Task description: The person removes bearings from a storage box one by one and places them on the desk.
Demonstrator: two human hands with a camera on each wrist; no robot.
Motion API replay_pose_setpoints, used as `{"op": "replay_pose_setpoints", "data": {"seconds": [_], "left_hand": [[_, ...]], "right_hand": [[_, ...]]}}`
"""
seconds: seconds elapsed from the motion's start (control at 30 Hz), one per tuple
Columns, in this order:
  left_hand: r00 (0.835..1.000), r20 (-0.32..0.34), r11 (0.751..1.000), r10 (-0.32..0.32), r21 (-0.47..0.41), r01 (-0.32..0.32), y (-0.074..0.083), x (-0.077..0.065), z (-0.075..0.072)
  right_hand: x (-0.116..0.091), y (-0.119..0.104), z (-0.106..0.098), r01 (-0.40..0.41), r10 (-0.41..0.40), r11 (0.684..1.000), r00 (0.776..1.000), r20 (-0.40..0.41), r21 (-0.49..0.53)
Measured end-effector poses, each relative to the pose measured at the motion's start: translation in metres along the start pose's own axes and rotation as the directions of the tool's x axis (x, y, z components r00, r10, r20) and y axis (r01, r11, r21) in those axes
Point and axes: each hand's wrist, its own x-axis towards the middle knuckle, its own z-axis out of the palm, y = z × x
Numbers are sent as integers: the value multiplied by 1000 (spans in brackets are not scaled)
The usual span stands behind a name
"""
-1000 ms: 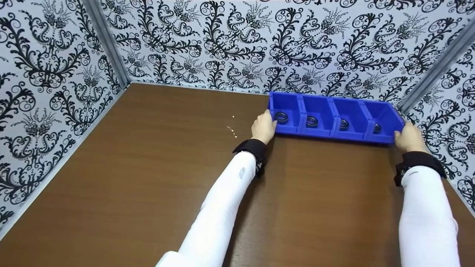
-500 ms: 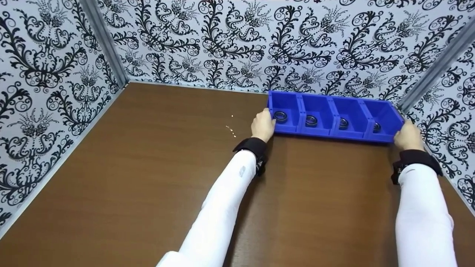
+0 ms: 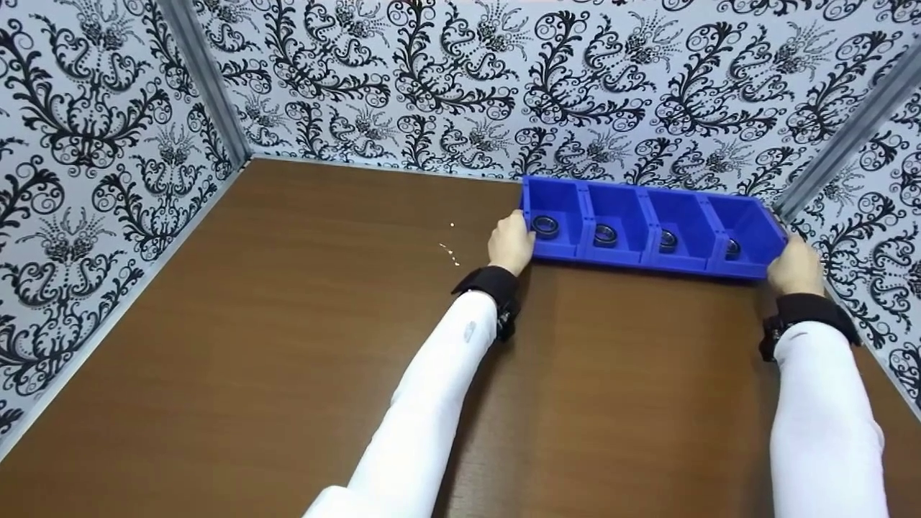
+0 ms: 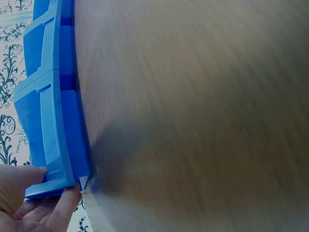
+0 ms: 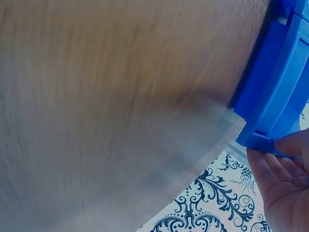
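A blue storage bin (image 3: 611,257) with several compartments in a row stands at the back right of the table, near the rear wall. Ring-shaped bearings lie in it, one per compartment, among them the leftmost bearing (image 3: 545,227) and another bearing (image 3: 605,235). My left hand (image 3: 511,244) grips the bin's left end; in the left wrist view its thumb (image 4: 33,175) lies over the rim and the fingers are at the end wall. My right hand (image 3: 796,267) holds the opposite end. There the right wrist view shows the thumb (image 5: 289,144) on the rim and fingers below.
The brown wooden table (image 3: 288,324) extends left and toward me. Small pale specks (image 3: 450,253) mark its surface left of the bin. Patterned walls (image 3: 460,86) enclose the back and sides, with grey metal posts (image 3: 205,79) at the corners.
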Motion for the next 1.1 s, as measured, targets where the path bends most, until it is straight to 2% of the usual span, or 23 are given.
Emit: {"op": "replay_pose_setpoints", "data": {"seconds": [0.63, 0.83, 1.1], "left_hand": [[998, 5, 998, 57, 41, -57, -10, -5, -11], [998, 8, 997, 64, 37, -64, -14, -6, -16], [997, 35, 996, 67, 55, -69, -17, -9, -23]], "right_hand": [[-11, -4, -7, -44, 44, 999, 999, 24, 14], [-13, -6, -9, -79, 78, 997, 996, 54, 16], [-18, -4, -7, -42, 41, 999, 999, 33, 24]]}}
